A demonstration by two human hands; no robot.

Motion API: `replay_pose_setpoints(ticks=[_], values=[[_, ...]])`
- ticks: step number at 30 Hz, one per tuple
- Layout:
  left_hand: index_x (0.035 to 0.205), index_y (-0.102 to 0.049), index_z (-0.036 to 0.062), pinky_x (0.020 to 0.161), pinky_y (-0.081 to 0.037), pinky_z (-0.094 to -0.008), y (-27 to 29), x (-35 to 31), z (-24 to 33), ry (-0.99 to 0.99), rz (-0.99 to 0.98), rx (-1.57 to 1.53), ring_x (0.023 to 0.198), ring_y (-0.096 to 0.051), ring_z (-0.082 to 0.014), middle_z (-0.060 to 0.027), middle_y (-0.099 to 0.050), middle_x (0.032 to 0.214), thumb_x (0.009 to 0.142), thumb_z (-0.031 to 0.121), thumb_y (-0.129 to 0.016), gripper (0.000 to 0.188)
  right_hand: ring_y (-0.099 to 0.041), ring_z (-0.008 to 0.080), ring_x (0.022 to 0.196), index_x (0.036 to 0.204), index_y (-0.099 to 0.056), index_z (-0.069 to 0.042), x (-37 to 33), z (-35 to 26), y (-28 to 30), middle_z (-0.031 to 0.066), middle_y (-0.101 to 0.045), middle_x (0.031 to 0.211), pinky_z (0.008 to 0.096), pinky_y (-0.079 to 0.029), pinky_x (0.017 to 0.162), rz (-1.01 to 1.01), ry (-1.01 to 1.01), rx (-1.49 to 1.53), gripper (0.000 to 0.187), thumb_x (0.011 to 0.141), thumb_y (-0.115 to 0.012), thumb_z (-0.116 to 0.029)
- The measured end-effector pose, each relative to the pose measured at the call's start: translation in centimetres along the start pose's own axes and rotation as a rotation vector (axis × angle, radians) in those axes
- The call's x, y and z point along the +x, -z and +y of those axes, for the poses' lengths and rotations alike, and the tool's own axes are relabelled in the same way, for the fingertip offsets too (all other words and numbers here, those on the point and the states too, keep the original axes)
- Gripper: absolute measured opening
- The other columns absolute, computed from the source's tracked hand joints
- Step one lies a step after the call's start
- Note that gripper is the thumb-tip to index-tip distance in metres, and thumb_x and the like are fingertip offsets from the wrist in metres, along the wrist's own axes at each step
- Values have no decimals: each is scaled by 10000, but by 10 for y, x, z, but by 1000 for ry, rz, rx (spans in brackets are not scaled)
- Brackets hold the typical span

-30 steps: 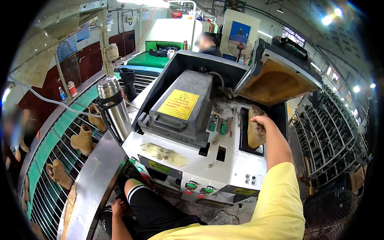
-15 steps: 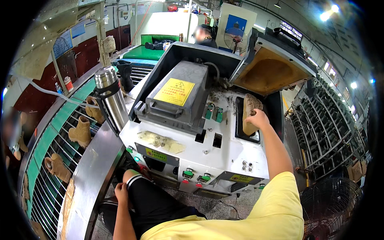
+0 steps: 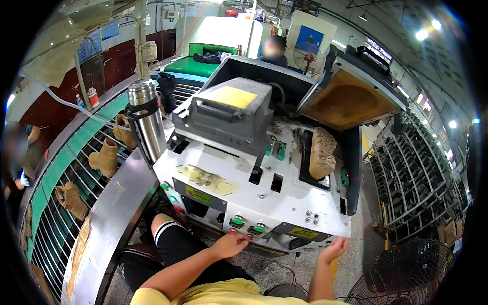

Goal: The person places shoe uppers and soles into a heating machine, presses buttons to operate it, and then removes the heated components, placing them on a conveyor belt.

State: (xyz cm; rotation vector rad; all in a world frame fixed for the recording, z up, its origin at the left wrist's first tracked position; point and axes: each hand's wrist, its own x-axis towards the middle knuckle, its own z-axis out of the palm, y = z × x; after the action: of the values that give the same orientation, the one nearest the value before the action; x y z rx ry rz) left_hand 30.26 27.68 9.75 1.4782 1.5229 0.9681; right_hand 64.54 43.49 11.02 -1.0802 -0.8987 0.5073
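Note:
My left hand is at the machine's front panel, fingers curled together, its fingertips against or just beside a red button. Another red button sits just above that hand. My right hand is closed at the machine's right front corner, holding nothing that I can see; whether it touches a control there is hidden. On the right station, a tan boot lies with its lugged sole showing, under a raised lid with a brown padded inside. The left station's grey cover is tilted, its front edge lifted.
A steel flask stands on the metal ledge at left. Beyond it, a roller conveyor carries several tan boots and a black boot. A floor fan and shoe racks stand at right. Another person is behind the machine.
My right hand has let go of the tan boot and come down to the front corner. My left hand has moved from my knee to the red buttons. The left cover has tilted up.

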Motion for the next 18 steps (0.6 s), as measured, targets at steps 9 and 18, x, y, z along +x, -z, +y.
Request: replay_pose_setpoints(ticks=[9,18], values=[[941,-664,59,703,-494,-374,-32,48,8,43,23,113,769,-645,-309,-151,-666,842,895,235,-535,224,-385,120,535,716,-437,-154,-13,20,18,-14,-382,601,254,-324,502,122,-807,294,307,889,-489,-402],[854,-569,57,558,-434,-263,137,-136,196,-702,677,-139,624,-538,-173,-69,-596,752,751,54,-658,136,-470,90,589,757,-584,-23,-220,-22,-63,12,-525,633,264,-390,550,-1325,-437,-117,198,874,-609,-181]])
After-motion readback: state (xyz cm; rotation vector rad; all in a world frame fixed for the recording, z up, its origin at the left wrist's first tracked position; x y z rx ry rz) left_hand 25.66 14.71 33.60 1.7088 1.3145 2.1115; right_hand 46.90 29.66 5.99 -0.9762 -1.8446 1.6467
